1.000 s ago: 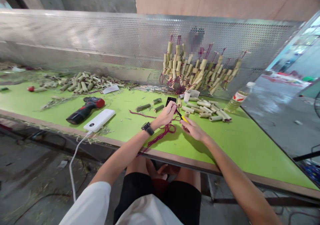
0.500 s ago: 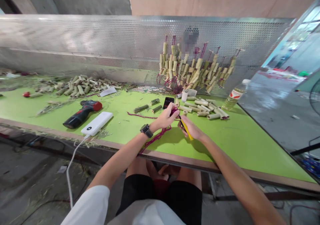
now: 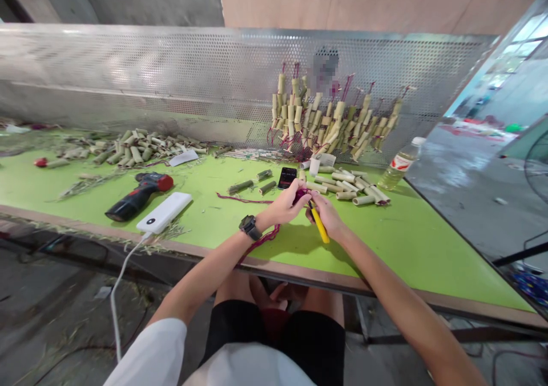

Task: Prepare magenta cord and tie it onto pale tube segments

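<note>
My left hand [image 3: 290, 202], with a black watch on the wrist, is closed around a bunched purple cord [image 3: 301, 194]. Loose strands of that cord trail down to the table's front edge, and one length lies out to the left. My right hand [image 3: 326, 213] meets the left at the bunch, its fingertips at the cord. In its grip is a yellow-handled tool [image 3: 319, 225] with a dark upper end, slanting down toward me; its exact kind is unclear. Just behind my hands lie a phone [image 3: 287, 177] and cut bamboo pieces [image 3: 342, 185].
Strung bamboo bundles [image 3: 329, 117] hang on the perforated metal panel [image 3: 192, 72]. A bottle [image 3: 402, 163] stands at the right. Leftward on the green table [image 3: 231, 232] are a cordless drill [image 3: 139, 194], a white power bank [image 3: 166, 212] with a cable, and a bamboo heap [image 3: 137, 146].
My right hand has moved up and in against the left, fingertips now at the cord bunch. The yellow tool shows more of its handle. The trailing cord has shifted left.
</note>
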A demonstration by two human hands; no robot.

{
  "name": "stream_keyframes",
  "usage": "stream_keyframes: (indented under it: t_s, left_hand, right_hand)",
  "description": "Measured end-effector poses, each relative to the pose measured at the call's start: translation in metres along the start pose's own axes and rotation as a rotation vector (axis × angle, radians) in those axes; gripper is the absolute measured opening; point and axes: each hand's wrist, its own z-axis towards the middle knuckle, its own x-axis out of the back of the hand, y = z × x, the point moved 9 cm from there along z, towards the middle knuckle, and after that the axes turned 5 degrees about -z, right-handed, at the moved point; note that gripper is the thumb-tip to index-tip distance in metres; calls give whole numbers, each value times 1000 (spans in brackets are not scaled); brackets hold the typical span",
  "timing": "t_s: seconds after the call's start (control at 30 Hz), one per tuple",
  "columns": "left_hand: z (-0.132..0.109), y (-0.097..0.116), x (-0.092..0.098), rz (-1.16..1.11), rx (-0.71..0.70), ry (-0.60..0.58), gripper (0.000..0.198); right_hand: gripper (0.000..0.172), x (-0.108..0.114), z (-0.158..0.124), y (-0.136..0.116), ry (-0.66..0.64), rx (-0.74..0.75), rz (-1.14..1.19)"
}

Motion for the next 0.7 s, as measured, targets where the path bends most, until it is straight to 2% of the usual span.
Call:
stream_keyframes:
  t_s: [0.17, 0.4, 0.6, 0.7]
  left_hand:
    - [-1, 4, 0, 18, -39, -2, 25]
    - [-2, 3, 2, 28, -82, 26, 25]
    - [-3, 9, -2, 33, -119, 3, 18]
    - [-4, 10, -2, 23, -108, 5, 20]
  right_hand:
    - [57, 2, -1, -16, 36, 172, -26]
    - [39, 10, -10, -32, 149, 400, -117]
    - [37, 4, -15, -29, 109, 473, -213]
    - [38, 0, -17, -30, 76, 478, -184]
